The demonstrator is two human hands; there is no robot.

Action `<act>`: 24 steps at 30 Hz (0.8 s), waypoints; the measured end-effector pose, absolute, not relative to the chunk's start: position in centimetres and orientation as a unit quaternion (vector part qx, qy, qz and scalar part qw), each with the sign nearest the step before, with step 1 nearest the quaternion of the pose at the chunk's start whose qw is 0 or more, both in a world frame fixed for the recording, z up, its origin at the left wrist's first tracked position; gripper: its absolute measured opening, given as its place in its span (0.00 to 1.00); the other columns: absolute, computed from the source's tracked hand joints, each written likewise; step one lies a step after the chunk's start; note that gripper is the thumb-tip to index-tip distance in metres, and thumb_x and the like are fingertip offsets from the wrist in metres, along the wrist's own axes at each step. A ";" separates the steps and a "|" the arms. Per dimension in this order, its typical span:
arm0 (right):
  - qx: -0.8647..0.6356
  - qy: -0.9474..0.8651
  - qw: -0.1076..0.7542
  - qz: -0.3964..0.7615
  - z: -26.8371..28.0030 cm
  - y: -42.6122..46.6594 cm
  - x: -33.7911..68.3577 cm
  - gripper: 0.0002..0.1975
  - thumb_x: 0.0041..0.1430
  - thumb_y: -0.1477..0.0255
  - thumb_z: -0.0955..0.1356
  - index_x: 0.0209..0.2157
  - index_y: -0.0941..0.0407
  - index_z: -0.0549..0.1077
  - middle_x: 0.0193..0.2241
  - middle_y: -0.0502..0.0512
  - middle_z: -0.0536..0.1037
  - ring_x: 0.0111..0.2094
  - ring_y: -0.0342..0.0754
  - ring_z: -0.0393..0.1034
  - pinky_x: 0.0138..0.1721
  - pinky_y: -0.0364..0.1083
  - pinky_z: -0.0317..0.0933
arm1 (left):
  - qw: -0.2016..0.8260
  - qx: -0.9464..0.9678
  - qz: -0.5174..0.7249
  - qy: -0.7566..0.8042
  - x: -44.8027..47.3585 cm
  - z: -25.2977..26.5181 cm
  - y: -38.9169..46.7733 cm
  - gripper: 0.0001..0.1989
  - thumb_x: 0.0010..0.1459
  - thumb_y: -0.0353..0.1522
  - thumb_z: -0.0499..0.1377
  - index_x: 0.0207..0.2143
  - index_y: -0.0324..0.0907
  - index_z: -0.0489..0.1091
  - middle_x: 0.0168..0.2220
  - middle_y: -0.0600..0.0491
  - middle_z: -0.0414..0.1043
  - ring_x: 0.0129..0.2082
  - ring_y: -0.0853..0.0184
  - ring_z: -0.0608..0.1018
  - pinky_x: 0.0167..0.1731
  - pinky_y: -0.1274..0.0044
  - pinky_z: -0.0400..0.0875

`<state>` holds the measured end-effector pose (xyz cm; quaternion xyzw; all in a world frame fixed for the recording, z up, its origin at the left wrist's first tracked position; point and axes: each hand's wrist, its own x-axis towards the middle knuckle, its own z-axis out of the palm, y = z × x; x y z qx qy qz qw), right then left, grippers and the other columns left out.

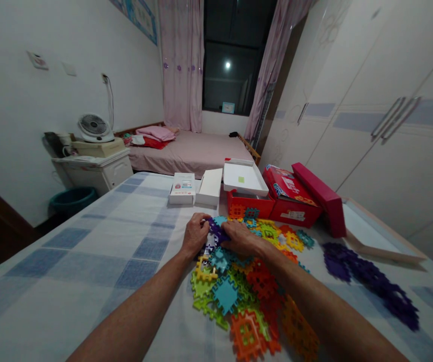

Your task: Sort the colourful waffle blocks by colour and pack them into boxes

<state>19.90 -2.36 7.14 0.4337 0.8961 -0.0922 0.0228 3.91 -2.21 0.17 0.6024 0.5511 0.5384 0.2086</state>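
Observation:
My left hand (196,234) has its fingers curled onto the left edge of dark purple interlocking plastic pieces (215,229). From the other side my right hand (241,237) grips the same purple pieces, its fingertips partly hidden. Both hands rest over a spread pile of notched building tiles on the bed. Close below them lie a teal tile (226,295), a yellow window-shaped tile (206,269) and several green tiles (212,312). An orange window-shaped tile (247,334) is nearest to me. My right forearm covers part of the pile.
Beyond the pile stand a white box (182,188), another white box (209,187), an open red box (252,205) with a white lid (243,177), and a larger red box (292,196). A row of purple tiles (374,279) lies right, near a shallow tray (378,234).

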 end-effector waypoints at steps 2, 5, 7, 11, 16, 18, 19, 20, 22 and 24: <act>0.438 0.895 0.019 -0.086 6.9 -2.3 19.7 0.16 0.51 0.68 0.68 0.41 0.60 0.67 0.42 0.65 0.69 0.43 0.56 0.63 0.40 0.49 0.55 | 0.216 0.598 0.542 0.550 3.9 0.1 -2.2 0.10 0.51 0.25 0.52 0.33 0.40 0.71 0.37 0.51 0.71 0.35 0.68 0.76 0.39 0.74 0.72; 0.442 0.893 0.011 -0.086 6.9 -2.5 19.9 0.22 0.48 0.69 0.69 0.44 0.61 0.64 0.43 0.64 0.68 0.42 0.54 0.64 0.39 0.47 0.56 | 0.230 0.587 0.547 0.551 3.9 0.0 -2.2 0.09 0.51 0.26 0.53 0.34 0.40 0.71 0.36 0.51 0.72 0.33 0.68 0.77 0.37 0.75 0.73; 0.437 0.894 -0.004 -0.098 7.0 -2.8 20.2 0.25 0.48 0.71 0.69 0.48 0.61 0.62 0.44 0.63 0.66 0.41 0.52 0.64 0.38 0.46 0.56 | 0.238 0.578 0.552 0.552 3.9 0.0 -2.2 0.09 0.50 0.26 0.54 0.34 0.40 0.71 0.35 0.51 0.73 0.32 0.68 0.77 0.36 0.76 0.73; 0.425 0.893 -0.044 -0.140 6.9 -3.1 20.8 0.13 0.52 0.73 0.66 0.42 0.58 0.65 0.40 0.57 0.65 0.39 0.48 0.63 0.39 0.45 0.56 | 0.245 0.559 0.569 0.551 3.8 0.0 -2.0 0.09 0.49 0.26 0.55 0.34 0.40 0.72 0.35 0.51 0.73 0.32 0.69 0.76 0.37 0.75 0.72; 0.395 0.897 -0.131 -0.148 7.2 -2.1 20.9 0.05 0.56 0.77 0.64 0.36 0.58 0.66 0.43 0.58 0.66 0.43 0.47 0.62 0.43 0.47 0.56 | 0.245 0.525 0.601 0.550 3.6 0.4 -2.0 0.12 0.49 0.26 0.52 0.36 0.38 0.71 0.37 0.50 0.72 0.34 0.68 0.75 0.36 0.75 0.72; 0.366 0.913 -0.139 -0.116 7.3 -1.7 20.4 0.06 0.54 0.78 0.65 0.36 0.57 0.67 0.50 0.59 0.64 0.50 0.50 0.58 0.48 0.51 0.53 | 0.251 0.524 0.609 0.541 3.8 0.7 -2.2 0.13 0.49 0.26 0.51 0.36 0.39 0.70 0.38 0.50 0.72 0.35 0.68 0.75 0.35 0.76 0.72; 0.353 0.920 -0.136 -0.099 7.3 -1.5 20.1 0.07 0.53 0.78 0.66 0.36 0.57 0.68 0.52 0.59 0.63 0.53 0.52 0.55 0.50 0.53 0.51 | 0.256 0.526 0.611 0.534 3.8 0.9 -2.3 0.13 0.49 0.26 0.51 0.36 0.39 0.70 0.38 0.50 0.72 0.35 0.68 0.75 0.35 0.76 0.72; 0.344 0.926 -0.131 -0.087 7.3 -1.3 19.8 0.08 0.52 0.77 0.67 0.36 0.57 0.68 0.54 0.59 0.62 0.55 0.54 0.52 0.51 0.55 0.50 | 0.261 0.529 0.612 0.527 3.9 1.0 -2.5 0.14 0.48 0.26 0.51 0.37 0.39 0.70 0.38 0.50 0.72 0.36 0.68 0.75 0.35 0.76 0.72; 0.338 0.929 -0.121 -0.084 7.0 -1.0 19.2 0.08 0.51 0.76 0.68 0.36 0.56 0.69 0.51 0.58 0.65 0.53 0.53 0.55 0.50 0.54 0.50 | 0.269 0.536 0.611 0.516 4.1 1.3 -2.7 0.15 0.48 0.25 0.51 0.38 0.39 0.70 0.37 0.51 0.73 0.36 0.68 0.76 0.36 0.76 0.71; 0.345 0.926 -0.120 -0.093 6.6 -0.8 19.0 0.09 0.52 0.76 0.68 0.38 0.56 0.69 0.44 0.57 0.69 0.48 0.50 0.60 0.47 0.50 0.53 | 0.292 0.535 0.609 0.507 4.2 1.4 -2.9 0.15 0.47 0.26 0.52 0.39 0.39 0.70 0.36 0.51 0.73 0.36 0.68 0.76 0.37 0.76 0.71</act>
